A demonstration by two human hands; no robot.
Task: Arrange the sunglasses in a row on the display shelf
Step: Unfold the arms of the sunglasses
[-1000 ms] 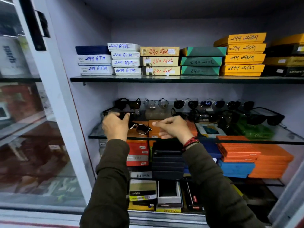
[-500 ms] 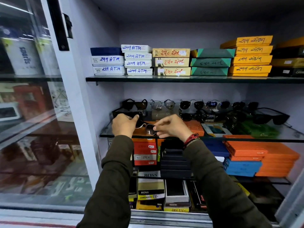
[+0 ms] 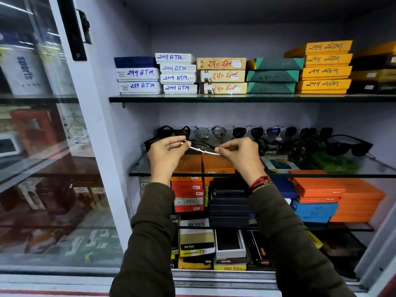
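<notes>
A pair of sunglasses [image 3: 202, 146] with a thin pale frame hangs between my two hands, above the left front of the glass display shelf [image 3: 368, 167]. My left hand [image 3: 166, 156] pinches its left end and my right hand [image 3: 241, 156] pinches its right end. Along the back of the shelf stands a row of sunglasses: a black pair [image 3: 173, 131], a clear aviator pair [image 3: 210, 132], and dark pairs [image 3: 247, 132] further right. More dark sunglasses [image 3: 347, 145] lie in a loose heap at the right.
Stacked labelled boxes [image 3: 177, 72] fill the shelf above. Orange boxes [image 3: 216, 165] and green cases [image 3: 334, 163] show at the display shelf's level. Boxes crowd the lower shelves [image 3: 227, 204]. A white cabinet frame [image 3: 92, 133] and glass door stand at left.
Both hands have lifted the held sunglasses up from shelf level and spread further apart along them. The camera has shifted left and closer.
</notes>
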